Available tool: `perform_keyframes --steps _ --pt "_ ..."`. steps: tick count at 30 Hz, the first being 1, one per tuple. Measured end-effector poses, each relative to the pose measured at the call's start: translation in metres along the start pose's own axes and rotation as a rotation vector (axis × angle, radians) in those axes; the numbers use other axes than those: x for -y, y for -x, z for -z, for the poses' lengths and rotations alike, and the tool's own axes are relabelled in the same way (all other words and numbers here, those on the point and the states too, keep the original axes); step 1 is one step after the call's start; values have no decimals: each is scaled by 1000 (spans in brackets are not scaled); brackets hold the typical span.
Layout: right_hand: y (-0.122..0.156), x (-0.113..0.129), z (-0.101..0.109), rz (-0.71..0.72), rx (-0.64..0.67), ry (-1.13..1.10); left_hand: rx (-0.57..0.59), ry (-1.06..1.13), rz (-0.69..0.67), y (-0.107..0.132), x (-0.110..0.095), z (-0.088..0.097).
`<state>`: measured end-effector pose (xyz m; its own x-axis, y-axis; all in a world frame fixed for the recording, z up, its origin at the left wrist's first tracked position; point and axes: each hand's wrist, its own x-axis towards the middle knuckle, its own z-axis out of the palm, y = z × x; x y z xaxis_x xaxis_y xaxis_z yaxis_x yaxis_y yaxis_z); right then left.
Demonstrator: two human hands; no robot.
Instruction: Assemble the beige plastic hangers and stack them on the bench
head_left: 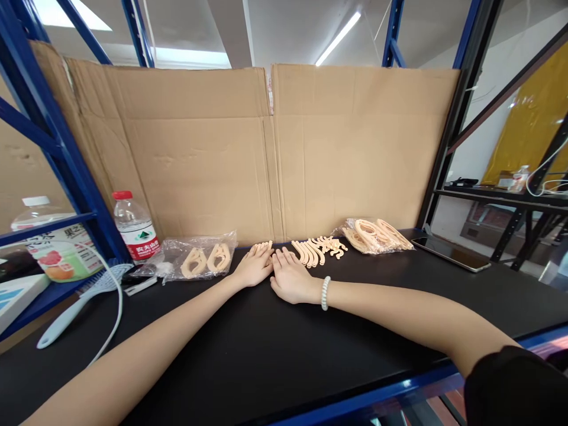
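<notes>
My left hand [255, 266] lies palm down on the black table, its fingers stretched forward. Pale strips like wooden pieces seem to show at its fingertips; what is under the palm is hidden. Close beside it, my right hand [291, 277] also rests flat with fingers out, a pale coiled band [325, 293] on its wrist. Just right of those fingers is a row of curved, light wooden pieces [312, 253]. Smaller wavy wooden pieces [336, 245] lie loosely beyond the row. Left of my left hand, a clear plastic bag [178, 245] holds wooden pieces with cut-out centres [219, 258].
Another bag of wooden parts [376, 235] sits at the back right, near a dark tablet [450, 253]. A red-capped bottle [136, 231], a pale hairbrush [84, 300] and a white cable [119, 307] are at left. Cardboard [186, 154] walls the back.
</notes>
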<state>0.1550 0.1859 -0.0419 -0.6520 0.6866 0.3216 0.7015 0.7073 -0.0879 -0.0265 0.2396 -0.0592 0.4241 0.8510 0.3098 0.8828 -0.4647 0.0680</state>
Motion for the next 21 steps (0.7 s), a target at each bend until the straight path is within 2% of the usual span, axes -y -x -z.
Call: perform_keyframes --steps 3,11,16,21 --pt "-18 -9 -7 -64 94 -18 39 -3 -15 0 2 4" --pt "-56 -50 -6 4 144 -29 95 5 29 5 -3 15" --pt "-52 -64 3 90 59 -49 148 -12 84 5 -13 20" --pt "-29 -84 39 67 -94 -54 166 18 106 4 -18 24"
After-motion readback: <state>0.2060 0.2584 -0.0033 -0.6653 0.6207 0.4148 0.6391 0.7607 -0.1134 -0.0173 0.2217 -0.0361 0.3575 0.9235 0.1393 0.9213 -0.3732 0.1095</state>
